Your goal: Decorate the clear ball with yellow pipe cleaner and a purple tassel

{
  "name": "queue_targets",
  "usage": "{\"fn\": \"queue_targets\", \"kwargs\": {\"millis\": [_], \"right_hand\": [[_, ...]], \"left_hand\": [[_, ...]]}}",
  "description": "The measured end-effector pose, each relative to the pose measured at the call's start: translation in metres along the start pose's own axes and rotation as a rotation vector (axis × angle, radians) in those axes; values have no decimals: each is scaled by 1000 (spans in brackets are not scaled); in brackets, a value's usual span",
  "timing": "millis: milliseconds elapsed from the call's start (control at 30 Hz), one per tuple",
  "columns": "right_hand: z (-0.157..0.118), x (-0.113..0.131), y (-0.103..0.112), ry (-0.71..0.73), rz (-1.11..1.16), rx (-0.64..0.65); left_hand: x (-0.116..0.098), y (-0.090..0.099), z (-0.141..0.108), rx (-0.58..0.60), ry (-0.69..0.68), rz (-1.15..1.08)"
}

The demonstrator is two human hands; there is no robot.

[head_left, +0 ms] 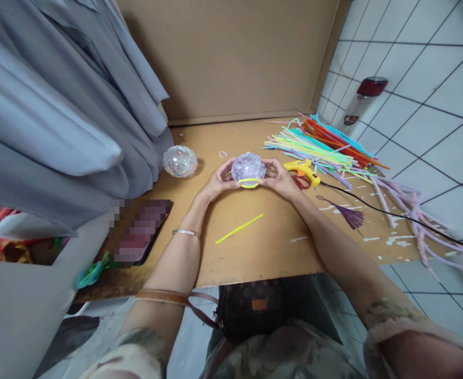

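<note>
Mottled green-and-beige camouflage garment [294, 350] with a slim silver metal bangle [186, 232].
Loose elbow-length sleeves [393, 321] at lower left and lower right; the bangle rings the left forearm, left of centre; a tan leather strap [162, 298] joins a dark-brown patterned bag [239, 316], bottom centre.

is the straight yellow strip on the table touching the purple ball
Apart: the head view shows a band of tabletop between the straight yellow strip and the purple ball.
</note>
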State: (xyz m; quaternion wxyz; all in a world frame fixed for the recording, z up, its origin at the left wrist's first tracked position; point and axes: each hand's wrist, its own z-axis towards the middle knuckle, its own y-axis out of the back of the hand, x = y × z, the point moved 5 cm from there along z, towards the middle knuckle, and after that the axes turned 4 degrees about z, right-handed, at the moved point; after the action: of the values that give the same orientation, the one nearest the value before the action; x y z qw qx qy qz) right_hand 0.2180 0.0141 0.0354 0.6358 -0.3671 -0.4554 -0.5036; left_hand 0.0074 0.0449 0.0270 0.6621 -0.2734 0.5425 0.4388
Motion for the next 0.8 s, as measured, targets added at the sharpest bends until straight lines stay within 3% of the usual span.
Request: {"fn": "queue_targets", "kwargs": {"millis": [333, 800], "right_hand": [[-1, 2, 6, -5, -28, 84], [-1, 1, 0, -4, -90, 25]], "left_hand": [[-2, 0, 0, 7, -15, -10], [1, 2, 2, 14, -26, -5]]}}
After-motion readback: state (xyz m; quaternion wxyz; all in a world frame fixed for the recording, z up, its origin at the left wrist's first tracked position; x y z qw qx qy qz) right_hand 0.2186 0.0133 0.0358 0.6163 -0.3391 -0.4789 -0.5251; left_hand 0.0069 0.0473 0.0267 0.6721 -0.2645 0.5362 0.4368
